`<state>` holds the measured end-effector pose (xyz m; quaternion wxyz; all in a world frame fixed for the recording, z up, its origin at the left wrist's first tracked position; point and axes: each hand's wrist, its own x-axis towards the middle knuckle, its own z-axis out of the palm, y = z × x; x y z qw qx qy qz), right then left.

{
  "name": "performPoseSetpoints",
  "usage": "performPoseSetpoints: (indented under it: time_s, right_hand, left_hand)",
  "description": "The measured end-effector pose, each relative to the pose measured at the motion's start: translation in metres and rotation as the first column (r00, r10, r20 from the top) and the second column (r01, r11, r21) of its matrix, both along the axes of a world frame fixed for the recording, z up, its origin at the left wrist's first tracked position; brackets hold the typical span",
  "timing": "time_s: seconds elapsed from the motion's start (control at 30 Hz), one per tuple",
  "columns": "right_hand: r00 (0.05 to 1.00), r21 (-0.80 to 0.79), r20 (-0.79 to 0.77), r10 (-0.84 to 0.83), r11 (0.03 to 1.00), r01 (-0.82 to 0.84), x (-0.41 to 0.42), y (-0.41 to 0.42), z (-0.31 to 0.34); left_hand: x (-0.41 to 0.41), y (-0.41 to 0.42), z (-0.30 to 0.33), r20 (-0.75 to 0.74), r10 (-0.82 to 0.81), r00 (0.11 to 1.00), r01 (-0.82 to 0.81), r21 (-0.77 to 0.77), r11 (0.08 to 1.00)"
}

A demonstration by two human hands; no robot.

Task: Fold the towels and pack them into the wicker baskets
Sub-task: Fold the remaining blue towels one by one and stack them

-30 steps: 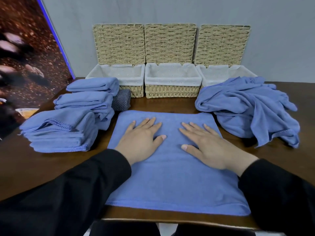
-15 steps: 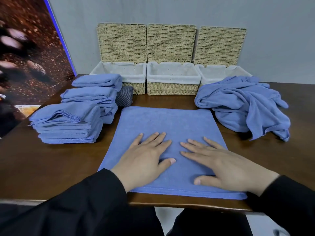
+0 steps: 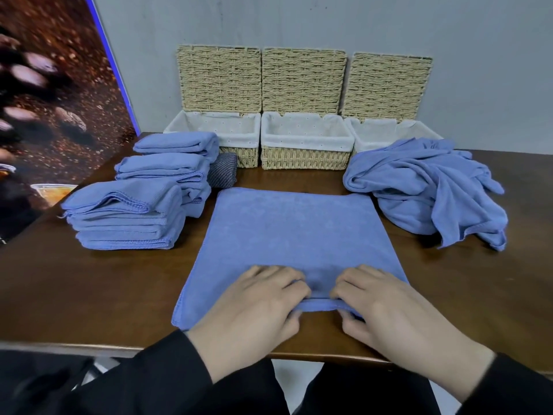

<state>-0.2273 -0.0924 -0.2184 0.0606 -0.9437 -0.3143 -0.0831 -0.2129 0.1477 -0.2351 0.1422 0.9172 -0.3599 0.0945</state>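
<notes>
A blue towel (image 3: 294, 232) lies flat on the brown table (image 3: 89, 289) in front of me. My left hand (image 3: 254, 313) and my right hand (image 3: 389, 313) both pinch its near edge, fingers curled over the hem, side by side near the middle. Three wicker baskets stand at the back against the wall, with white liners and lids raised: left basket (image 3: 239, 152), middle basket (image 3: 305, 158), right basket (image 3: 386, 133). All three look empty.
Stacks of folded blue towels (image 3: 125, 217) sit on the left, with a dark striped cloth (image 3: 223, 175) behind them. A heap of unfolded blue towels (image 3: 434, 190) lies on the right, partly hiding the right basket. A printed panel leans at far left.
My hands slid back from the towel's middle to its near edge. They were pressing flat; now the fingers curl and pinch the hem.
</notes>
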Motion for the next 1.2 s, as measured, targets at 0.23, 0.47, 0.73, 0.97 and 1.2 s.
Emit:
performPoseSetpoints:
  time_s: [0.23,0.47,0.73,0.97,1.2]
  right_hand:
    - [0.952,0.039,-0.186,-0.245,0.966,0.256,0.009,-0.035,0.025]
    - [0.845,0.477,-0.402,-0.354,0.706,0.523,0.015,-0.058,0.051]
    - [0.785,0.557,-0.563,-0.259,0.584,0.591,0.032,-0.066,0.054]
    - [0.766,0.430,-0.464,-0.445,0.642,0.634,0.083,-0.064,0.052]
    - [0.858,-0.003,0.086,-0.506,0.861,0.508,0.127,-0.042,0.030]
  left_hand:
    - [0.006,0.066,0.010,0.052,0.275,0.960,-0.269,-0.096,0.958]
    - [0.023,0.091,0.043,-0.447,0.321,0.835,-0.526,-0.475,0.705]
    - [0.042,0.097,0.066,-0.407,0.392,0.825,-0.539,-0.361,0.761]
    - [0.092,0.080,0.079,0.056,0.503,0.862,-0.506,0.138,0.852]
    - [0.136,0.054,0.063,0.406,0.309,0.860,-0.473,0.408,0.781]
